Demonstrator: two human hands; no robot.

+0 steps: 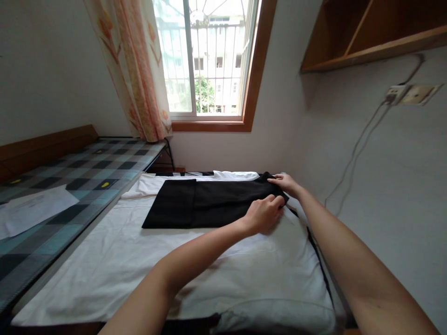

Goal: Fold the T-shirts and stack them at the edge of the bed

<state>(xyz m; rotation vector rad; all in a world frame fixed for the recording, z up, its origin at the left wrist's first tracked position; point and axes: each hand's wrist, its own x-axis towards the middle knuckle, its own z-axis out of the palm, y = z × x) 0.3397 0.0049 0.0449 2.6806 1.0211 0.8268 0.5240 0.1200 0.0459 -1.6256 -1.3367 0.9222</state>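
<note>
Well, mattress (87, 172): checked, far left on my remote feed, with papers (38, 209) lying on it.
Black cloth (216, 200): I see it folded in a long strip, on the white cloth (122, 265) below the window (213, 60).
Left hand (265, 213): fingers curled, grasping the strip's near right corner.
Right hand (285, 184): pinching the far right corner, fabric bunched there.
Socket (418, 94): I spot it on the right wall.

This is a bedroom — the checked mattress (115, 160) and flowered curtain (131, 70) show it.
</note>
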